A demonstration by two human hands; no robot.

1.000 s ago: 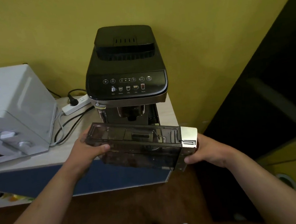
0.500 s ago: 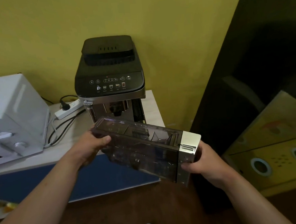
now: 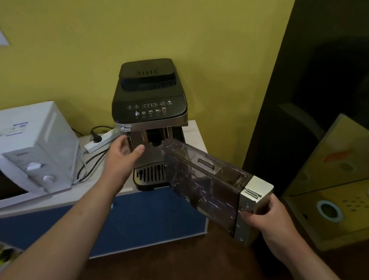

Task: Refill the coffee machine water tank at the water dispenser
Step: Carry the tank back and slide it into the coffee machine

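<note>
The long smoky-clear water tank point(image 3: 206, 182) with a silver end cap hangs in the air to the right of the black coffee machine point(image 3: 151, 111). My right hand point(image 3: 265, 215) grips it at the silver end, and the tank slopes down toward that hand. My left hand point(image 3: 121, 155) is off the tank, fingers spread, in front of the machine's left side and just left of the tank's far end. No water dispenser is in view.
The machine stands on a pale counter point(image 3: 58, 196) with a blue front. A white microwave point(image 3: 25, 151) sits at the left, with a white power strip point(image 3: 98, 141) and cables beside it. A dark panel point(image 3: 319, 86) and a yellow box point(image 3: 344, 190) stand at the right.
My left hand has let go of the tank and opened. The tank has swung to the right and tilted, now held by my right hand alone. The view has pulled back from the machine.
</note>
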